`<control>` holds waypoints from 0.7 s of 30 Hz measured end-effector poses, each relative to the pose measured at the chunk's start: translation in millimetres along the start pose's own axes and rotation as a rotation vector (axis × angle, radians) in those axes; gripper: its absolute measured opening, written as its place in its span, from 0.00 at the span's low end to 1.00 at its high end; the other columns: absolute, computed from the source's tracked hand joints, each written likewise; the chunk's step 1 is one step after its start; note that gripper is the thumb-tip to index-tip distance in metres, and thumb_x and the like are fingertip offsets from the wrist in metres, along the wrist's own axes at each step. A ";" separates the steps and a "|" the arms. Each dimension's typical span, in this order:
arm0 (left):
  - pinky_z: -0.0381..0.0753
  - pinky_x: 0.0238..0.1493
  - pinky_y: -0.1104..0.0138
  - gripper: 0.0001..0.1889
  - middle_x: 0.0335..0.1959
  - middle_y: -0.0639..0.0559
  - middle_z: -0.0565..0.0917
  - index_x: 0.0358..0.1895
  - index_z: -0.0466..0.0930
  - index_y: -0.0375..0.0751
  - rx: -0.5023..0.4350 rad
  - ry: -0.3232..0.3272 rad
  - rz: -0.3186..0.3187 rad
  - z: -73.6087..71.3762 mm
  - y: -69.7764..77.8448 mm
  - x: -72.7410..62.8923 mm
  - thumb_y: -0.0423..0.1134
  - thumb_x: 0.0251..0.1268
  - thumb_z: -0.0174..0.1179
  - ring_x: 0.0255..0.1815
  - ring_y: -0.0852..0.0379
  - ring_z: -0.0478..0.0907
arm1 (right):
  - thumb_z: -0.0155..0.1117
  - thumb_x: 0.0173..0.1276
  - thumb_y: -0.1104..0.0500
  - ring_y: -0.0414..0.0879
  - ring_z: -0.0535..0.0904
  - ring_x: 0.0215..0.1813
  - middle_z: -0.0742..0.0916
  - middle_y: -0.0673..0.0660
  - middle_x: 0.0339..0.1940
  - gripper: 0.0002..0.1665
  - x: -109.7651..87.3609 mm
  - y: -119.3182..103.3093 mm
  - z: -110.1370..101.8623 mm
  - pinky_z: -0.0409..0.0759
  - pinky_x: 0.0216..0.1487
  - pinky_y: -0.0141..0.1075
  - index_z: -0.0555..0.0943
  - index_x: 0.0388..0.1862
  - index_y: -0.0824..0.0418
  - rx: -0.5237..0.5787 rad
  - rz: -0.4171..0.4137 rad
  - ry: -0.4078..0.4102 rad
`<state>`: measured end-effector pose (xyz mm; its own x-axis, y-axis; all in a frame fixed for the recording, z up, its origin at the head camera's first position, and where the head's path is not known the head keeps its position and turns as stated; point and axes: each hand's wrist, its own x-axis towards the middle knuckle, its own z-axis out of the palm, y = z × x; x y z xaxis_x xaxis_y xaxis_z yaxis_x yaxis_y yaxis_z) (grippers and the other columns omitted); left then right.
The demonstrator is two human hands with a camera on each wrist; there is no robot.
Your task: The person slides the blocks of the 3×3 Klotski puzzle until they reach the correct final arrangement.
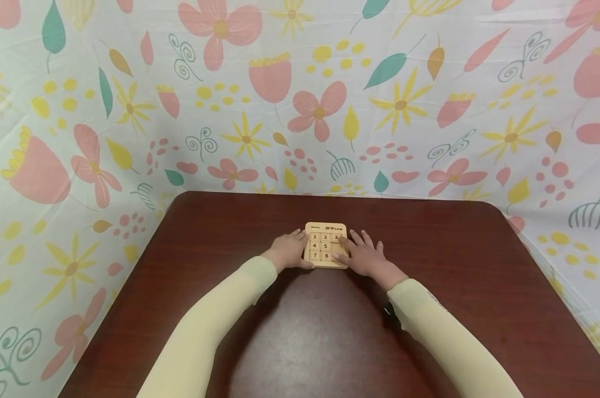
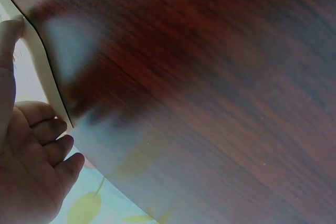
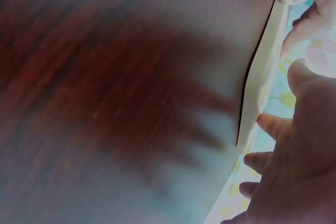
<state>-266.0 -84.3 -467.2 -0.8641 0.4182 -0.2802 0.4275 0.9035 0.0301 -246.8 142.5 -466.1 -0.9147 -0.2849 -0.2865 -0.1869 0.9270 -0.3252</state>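
Observation:
A pale wooden number slide puzzle [image 1: 325, 246] lies flat on the dark table in the head view. Its tiles 1, 2, 3, 4, 5, 7 and 8 show, while the right column's lower part is partly covered by fingers. My left hand [image 1: 289, 250] grips its left side, thumb at the near corner and fingers along the edge. The left wrist view shows this hand [image 2: 31, 161] against the puzzle's pale side [image 2: 39, 59]. Over the right side, my right hand [image 1: 367, 258] has its fingers spread, index fingertip by tile 3 and thumb lower down on the board.
The reddish-brown table [image 1: 300, 331] has rounded far corners. A white cloth [image 1: 350, 160] printed with flowers and leaves hangs behind it and along its sides. A small dark object [image 1: 389, 311] shows at the right sleeve cuff.

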 end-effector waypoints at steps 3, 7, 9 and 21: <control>0.63 0.82 0.60 0.51 0.85 0.49 0.57 0.82 0.55 0.43 0.004 -0.004 -0.001 0.5 -0.1 0.0 0.69 0.65 0.61 0.86 0.54 0.52 | 0.46 0.81 0.37 0.70 0.40 0.86 0.53 0.67 0.86 0.40 1.2 0.0 -0.1 0.41 0.77 0.77 0.59 0.84 0.55 0.003 -0.002 0.001; 0.62 0.82 0.60 0.51 0.85 0.49 0.57 0.82 0.55 0.43 -0.004 -0.004 0.001 0.4 -0.3 0.3 0.69 0.65 0.61 0.87 0.53 0.52 | 0.48 0.81 0.38 0.70 0.41 0.86 0.55 0.67 0.86 0.39 1.3 0.1 0.3 0.41 0.76 0.77 0.62 0.82 0.56 -0.003 -0.024 0.039; 0.62 0.82 0.60 0.51 0.84 0.49 0.57 0.82 0.55 0.43 -0.009 0.000 0.003 0.1 -0.5 0.3 0.68 0.65 0.61 0.86 0.53 0.52 | 0.48 0.81 0.38 0.70 0.42 0.86 0.56 0.66 0.86 0.38 -0.5 0.4 0.8 0.42 0.76 0.77 0.64 0.81 0.56 -0.014 -0.039 0.067; 0.63 0.81 0.60 0.50 0.84 0.48 0.59 0.82 0.57 0.42 -0.004 0.011 0.012 -0.2 -1.3 0.5 0.67 0.64 0.63 0.86 0.53 0.53 | 0.53 0.78 0.37 0.69 0.48 0.85 0.61 0.65 0.85 0.39 -30.4 -2.8 7.2 0.46 0.74 0.79 0.66 0.80 0.55 -0.037 -0.078 0.172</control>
<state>-267.0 -85.3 -467.1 -0.8621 0.4296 -0.2688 0.4364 0.8990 0.0375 -216.0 146.8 -462.9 -0.9440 -0.3136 -0.1027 -0.2700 0.9130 -0.3057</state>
